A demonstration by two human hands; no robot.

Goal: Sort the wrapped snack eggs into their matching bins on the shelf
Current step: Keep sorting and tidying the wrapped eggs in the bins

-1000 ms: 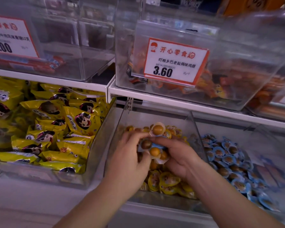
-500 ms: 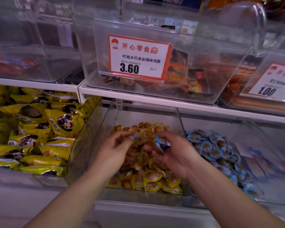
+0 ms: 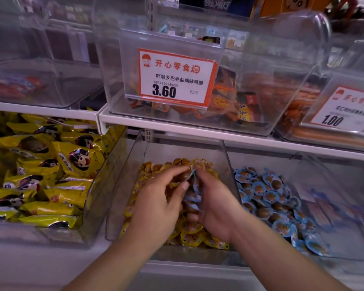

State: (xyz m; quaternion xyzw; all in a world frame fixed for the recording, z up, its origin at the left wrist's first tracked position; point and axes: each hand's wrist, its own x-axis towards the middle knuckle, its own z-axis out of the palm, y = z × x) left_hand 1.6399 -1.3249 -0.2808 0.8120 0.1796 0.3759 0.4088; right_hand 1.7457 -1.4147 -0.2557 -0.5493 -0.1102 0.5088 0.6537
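Several blue-wrapped eggs (image 3: 192, 195), small round brown eggs sealed in crinkled blue-edged film, sit bunched between the two hands over the middle bin (image 3: 122, 185). The left hand (image 3: 158, 202) pinches at the bunch with curled fingers and thumb; the right hand (image 3: 215, 206) curls round it from the other side. Beneath lie yellow-wrapped eggs (image 3: 192, 236). The bin just to the right holds a heap of blue-wrapped ones (image 3: 267, 198).
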